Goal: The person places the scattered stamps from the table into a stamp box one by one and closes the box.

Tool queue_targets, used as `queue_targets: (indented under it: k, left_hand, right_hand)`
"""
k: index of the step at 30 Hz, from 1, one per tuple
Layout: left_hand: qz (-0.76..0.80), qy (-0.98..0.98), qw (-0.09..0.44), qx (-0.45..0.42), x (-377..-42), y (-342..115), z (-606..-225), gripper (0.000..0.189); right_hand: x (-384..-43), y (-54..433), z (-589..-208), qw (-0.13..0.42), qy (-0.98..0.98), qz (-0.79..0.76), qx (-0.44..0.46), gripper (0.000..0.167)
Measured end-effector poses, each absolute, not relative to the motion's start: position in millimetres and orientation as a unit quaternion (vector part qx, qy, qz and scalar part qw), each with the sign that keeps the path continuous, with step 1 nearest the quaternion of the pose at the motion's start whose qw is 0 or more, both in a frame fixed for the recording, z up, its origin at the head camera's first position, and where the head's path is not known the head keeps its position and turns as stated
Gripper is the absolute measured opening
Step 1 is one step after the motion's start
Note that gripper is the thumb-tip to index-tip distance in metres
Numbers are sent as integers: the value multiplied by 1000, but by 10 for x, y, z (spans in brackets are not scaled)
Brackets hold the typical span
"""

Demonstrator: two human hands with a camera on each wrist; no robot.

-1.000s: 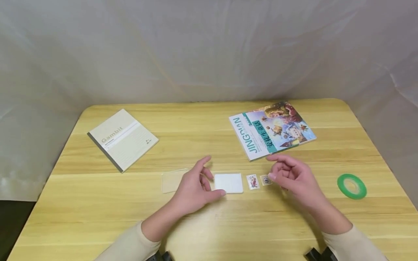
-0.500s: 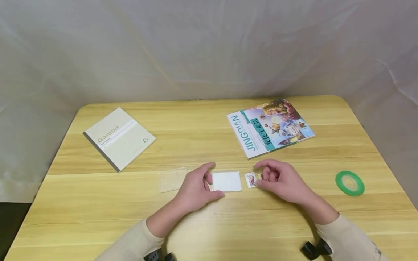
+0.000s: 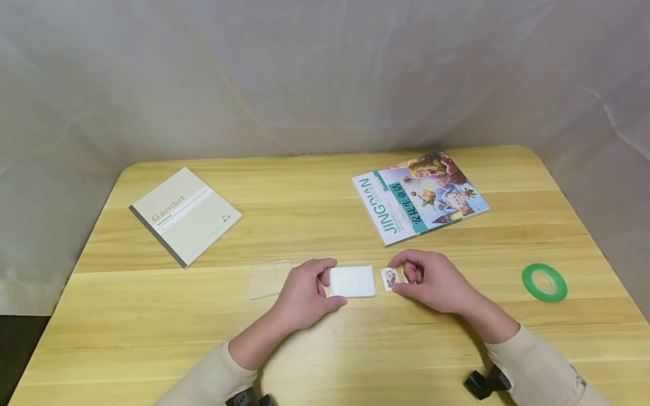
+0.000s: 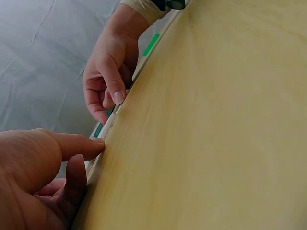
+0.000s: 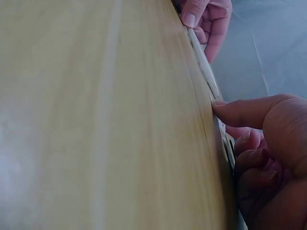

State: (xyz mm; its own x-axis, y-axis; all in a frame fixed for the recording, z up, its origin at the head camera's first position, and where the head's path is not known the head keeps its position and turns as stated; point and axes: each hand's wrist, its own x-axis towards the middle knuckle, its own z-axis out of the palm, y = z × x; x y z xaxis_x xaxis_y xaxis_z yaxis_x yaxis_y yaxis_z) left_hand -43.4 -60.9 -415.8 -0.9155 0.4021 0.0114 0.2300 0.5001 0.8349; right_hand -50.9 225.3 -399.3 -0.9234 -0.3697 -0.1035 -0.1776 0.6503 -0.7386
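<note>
Tabletop [image 3: 345,355] carries the white card [image 3: 352,281], flat before you; your left hand [image 3: 307,293] has its left end pinched, near edge to far edge; and there's your right hand [image 3: 434,283], pinching the small picture card [image 3: 389,277] just beside it. Clear sheet [image 3: 263,281] at left, partly hidden by that left hand; green tape roll [image 3: 529,279] well off to your right.

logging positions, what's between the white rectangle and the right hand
A small picture card, then a thin strip of bare table beside the white rectangle, in the head view.
</note>
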Motion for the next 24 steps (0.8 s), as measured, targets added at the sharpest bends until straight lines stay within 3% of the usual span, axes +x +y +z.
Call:
queue_targets:
  k: [24]
  left_hand:
    - [466,861,84,183,-420,-604,-4170,61]
  right_hand:
    - [-487,2280,-4039,67,902,-396,-159,36]
